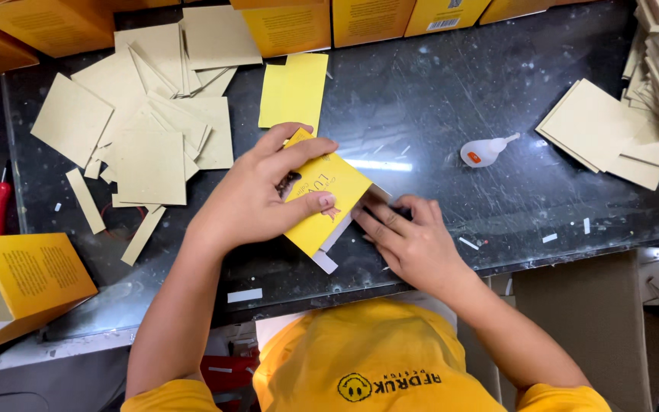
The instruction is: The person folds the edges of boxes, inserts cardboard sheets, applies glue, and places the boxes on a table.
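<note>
Dark scratched glass-topped table, glare streak, brown cabinet below
</note>
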